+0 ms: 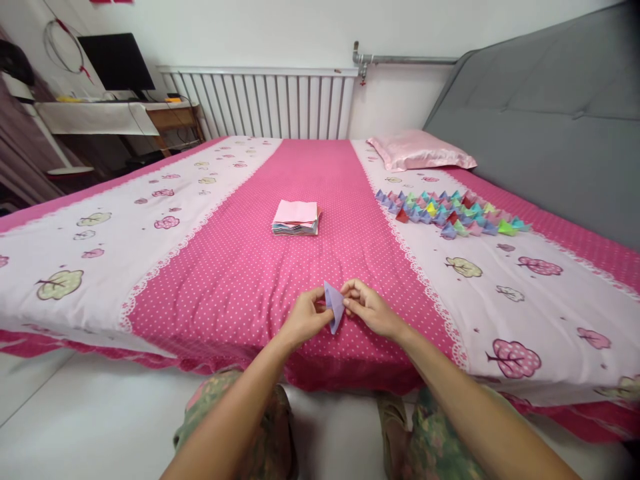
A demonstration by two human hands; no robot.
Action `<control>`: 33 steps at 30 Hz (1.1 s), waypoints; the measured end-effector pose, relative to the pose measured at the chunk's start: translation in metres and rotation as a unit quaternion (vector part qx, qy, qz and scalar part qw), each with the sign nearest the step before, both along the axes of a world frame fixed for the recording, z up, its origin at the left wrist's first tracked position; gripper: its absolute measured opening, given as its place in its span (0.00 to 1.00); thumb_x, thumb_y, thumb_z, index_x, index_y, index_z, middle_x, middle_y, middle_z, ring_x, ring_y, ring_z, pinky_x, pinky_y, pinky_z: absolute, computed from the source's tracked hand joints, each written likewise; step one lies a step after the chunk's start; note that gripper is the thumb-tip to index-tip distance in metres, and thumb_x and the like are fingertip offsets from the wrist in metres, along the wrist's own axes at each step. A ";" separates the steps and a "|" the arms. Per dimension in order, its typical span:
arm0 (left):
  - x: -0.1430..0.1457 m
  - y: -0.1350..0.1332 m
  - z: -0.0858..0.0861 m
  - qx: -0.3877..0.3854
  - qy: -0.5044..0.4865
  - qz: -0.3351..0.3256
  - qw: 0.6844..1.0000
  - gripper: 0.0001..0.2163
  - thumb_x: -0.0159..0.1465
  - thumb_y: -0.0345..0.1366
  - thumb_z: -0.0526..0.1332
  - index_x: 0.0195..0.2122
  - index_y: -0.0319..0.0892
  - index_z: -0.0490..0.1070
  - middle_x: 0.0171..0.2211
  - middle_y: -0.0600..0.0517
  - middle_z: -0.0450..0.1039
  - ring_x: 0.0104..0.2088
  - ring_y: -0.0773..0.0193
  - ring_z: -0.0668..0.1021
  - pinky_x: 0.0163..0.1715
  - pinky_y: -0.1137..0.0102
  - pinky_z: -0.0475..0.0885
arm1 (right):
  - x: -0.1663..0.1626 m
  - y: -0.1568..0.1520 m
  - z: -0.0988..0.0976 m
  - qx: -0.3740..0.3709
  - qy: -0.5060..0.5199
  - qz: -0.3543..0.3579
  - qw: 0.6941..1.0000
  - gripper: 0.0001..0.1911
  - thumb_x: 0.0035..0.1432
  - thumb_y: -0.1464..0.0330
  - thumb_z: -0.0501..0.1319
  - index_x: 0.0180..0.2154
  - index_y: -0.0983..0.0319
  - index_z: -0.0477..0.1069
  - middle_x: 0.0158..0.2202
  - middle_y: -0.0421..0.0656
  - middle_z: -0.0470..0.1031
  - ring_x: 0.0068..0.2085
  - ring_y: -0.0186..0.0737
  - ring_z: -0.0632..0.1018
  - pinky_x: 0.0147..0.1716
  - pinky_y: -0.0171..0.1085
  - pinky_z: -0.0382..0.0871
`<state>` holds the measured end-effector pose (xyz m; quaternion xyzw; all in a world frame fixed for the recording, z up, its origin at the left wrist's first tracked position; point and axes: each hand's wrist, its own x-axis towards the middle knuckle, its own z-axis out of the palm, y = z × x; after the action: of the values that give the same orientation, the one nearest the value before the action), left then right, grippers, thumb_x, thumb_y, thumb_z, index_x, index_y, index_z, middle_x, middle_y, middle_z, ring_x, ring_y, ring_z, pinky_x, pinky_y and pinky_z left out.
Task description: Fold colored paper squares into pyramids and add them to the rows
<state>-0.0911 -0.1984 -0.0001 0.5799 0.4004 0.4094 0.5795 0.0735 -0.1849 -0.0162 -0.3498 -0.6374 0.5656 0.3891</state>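
Note:
A small purple folded paper (336,308), shaped like a pointed boat or triangle, is held just above the near edge of the bed. My left hand (309,315) grips it from the left, with the thumb pressed on its lower part. From the other side my right hand (369,307) pinches the paper's right corner between thumb and fingers. Farther up the bed lies a stack of square paper sheets (296,215), pink on top. Many folded paper pieces (453,212) in purple, green, red, yellow and blue stand in rows to the right.
The bed (240,253) has a pink dotted cover with white tree-print bands. A pink pillow (420,148) rests at the right, beside a grey headboard (545,113). Behind are a white radiator (265,103), and a desk with a monitor (117,61).

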 end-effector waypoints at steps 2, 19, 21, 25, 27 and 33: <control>0.002 0.000 -0.003 0.008 -0.016 -0.015 1.000 0.10 0.53 0.34 0.62 0.36 0.37 0.72 0.31 0.48 0.76 0.28 0.67 0.77 0.31 0.71 0.72 | 0.000 0.001 -0.001 -0.005 0.011 -0.011 1.000 0.10 0.55 0.62 0.57 0.35 0.59 0.59 0.27 0.35 0.66 0.26 0.30 0.69 0.28 0.33 0.65; 0.008 -0.007 -0.005 0.194 0.292 0.138 0.926 0.16 0.58 0.29 0.52 0.46 0.42 0.72 0.23 0.53 0.74 0.20 0.68 0.70 0.25 0.74 0.64 | -0.015 -0.010 -0.001 0.043 -0.040 -0.167 0.984 0.18 0.49 0.64 0.63 0.41 0.61 0.63 0.41 0.47 0.73 0.34 0.37 0.78 0.33 0.37 0.74; 0.008 -0.006 -0.009 0.189 0.263 0.136 0.936 0.19 0.59 0.28 0.51 0.50 0.43 0.70 0.26 0.52 0.76 0.22 0.67 0.72 0.27 0.74 0.66 | -0.016 -0.010 -0.001 0.043 -0.022 -0.176 0.983 0.18 0.50 0.66 0.62 0.43 0.60 0.63 0.44 0.49 0.73 0.38 0.40 0.78 0.36 0.38 0.75; 0.009 -0.003 -0.016 0.166 0.207 0.136 0.955 0.20 0.59 0.29 0.51 0.52 0.43 0.68 0.29 0.52 0.77 0.25 0.67 0.75 0.27 0.73 0.68 | -0.016 -0.011 -0.002 0.062 -0.024 -0.199 0.978 0.17 0.51 0.68 0.60 0.44 0.60 0.66 0.45 0.48 0.74 0.37 0.40 0.79 0.34 0.38 0.76; 0.011 -0.004 -0.016 0.163 0.195 0.131 0.958 0.19 0.60 0.30 0.51 0.53 0.43 0.67 0.32 0.51 0.77 0.26 0.66 0.76 0.28 0.73 0.69 | -0.017 -0.011 -0.002 0.071 -0.036 -0.215 0.973 0.16 0.51 0.67 0.60 0.44 0.60 0.67 0.43 0.47 0.75 0.36 0.41 0.80 0.33 0.38 0.76; 0.020 -0.011 -0.013 0.206 0.321 0.120 0.916 0.23 0.58 0.30 0.52 0.57 0.41 0.61 0.36 0.47 0.77 0.30 0.61 0.78 0.34 0.68 0.71 | -0.023 -0.013 -0.004 0.057 -0.010 -0.259 0.964 0.13 0.50 0.67 0.60 0.41 0.61 0.67 0.39 0.46 0.77 0.39 0.42 0.79 0.41 0.41 0.74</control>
<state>-0.0710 -0.2091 -0.0132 0.7342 0.5383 0.3413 0.2337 0.0504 -0.1983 -0.0200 -0.4857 -0.5607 0.4046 0.5348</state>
